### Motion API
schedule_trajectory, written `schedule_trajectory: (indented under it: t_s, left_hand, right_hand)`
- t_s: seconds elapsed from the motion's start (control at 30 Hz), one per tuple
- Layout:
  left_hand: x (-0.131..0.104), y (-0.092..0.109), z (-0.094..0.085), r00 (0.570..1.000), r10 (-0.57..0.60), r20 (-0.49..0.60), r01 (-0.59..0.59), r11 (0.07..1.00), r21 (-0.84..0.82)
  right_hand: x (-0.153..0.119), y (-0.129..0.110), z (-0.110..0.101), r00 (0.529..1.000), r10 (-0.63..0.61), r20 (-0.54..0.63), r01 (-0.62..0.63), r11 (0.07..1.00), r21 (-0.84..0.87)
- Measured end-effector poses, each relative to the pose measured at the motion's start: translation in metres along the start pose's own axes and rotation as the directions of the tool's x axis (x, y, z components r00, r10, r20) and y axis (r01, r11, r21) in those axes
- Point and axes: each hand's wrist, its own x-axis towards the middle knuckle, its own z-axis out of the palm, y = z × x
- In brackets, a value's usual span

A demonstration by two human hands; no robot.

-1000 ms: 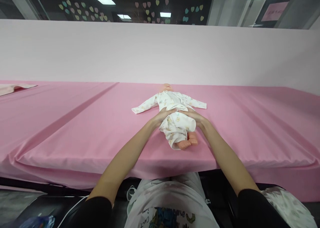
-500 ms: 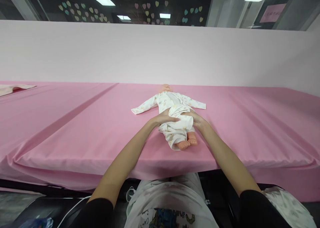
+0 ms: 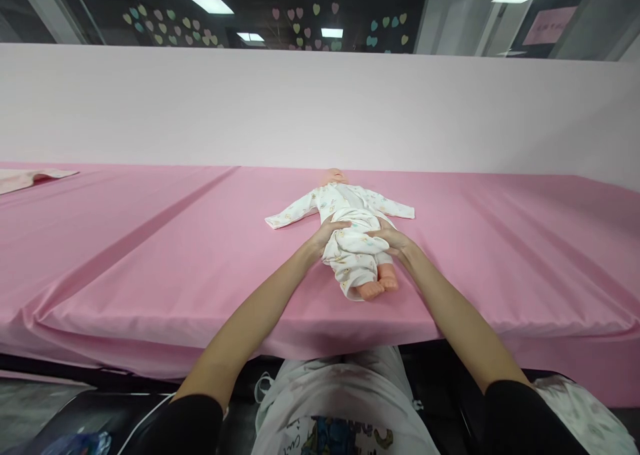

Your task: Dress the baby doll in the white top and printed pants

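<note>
A baby doll [image 3: 334,176] lies on its back with its head toward the wall and its feet toward me. It wears a white patterned long-sleeved top [image 3: 324,202], both sleeves spread outward. White patterned baby pants [image 3: 356,243] are bunched around its hips and legs, and both bare feet show at the bottom. My left hand [image 3: 328,232] grips the pants at the waist on the left side, thumb over the cloth. On the right side, my right hand [image 3: 392,236] is closed on the same waist. Some fingertips are hidden by the fabric.
A pink sheet [image 3: 165,255] covers the table, whose front edge is close to my lap. On the far left lies a pale folded cloth [image 3: 30,178]. A white wall [image 3: 300,108] stands behind. Light patterned fabric [image 3: 580,408] sits low at the right.
The raised, bunched waistband now lies flatter and higher over the doll's belly. Both hands still hold the pants at the sides, with the fingers slightly shifted.
</note>
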Motion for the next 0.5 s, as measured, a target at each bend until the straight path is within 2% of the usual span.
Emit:
schedule_trajectory:
  t_s: [0.13,0.27,0.37,0.43,0.5]
  left_hand:
    - [0.002,-0.001,-0.001,0.995,0.085,0.060,-0.094,0.981,0.172]
    - [0.000,0.003,0.002,0.985,0.049,0.163,-0.110,0.915,0.389]
    - [-0.005,0.010,0.006,0.989,0.037,0.141,-0.110,0.827,0.552]
    - [-0.007,0.014,0.006,0.988,-0.030,0.150,-0.053,0.851,0.522]
    - [-0.006,0.014,0.003,0.976,-0.124,0.181,0.049,0.928,0.370]
  right_hand:
    - [0.005,0.005,0.003,0.998,-0.029,-0.055,0.033,0.996,0.086]
    - [0.009,0.006,0.007,0.992,-0.032,-0.122,0.047,0.991,0.125]
    - [0.008,0.004,0.008,0.988,-0.018,-0.152,0.042,0.988,0.151]
    - [0.007,0.004,0.007,0.992,0.001,-0.126,0.020,0.986,0.165]
    - [0.005,0.003,0.004,0.996,0.025,-0.082,-0.011,0.986,0.169]
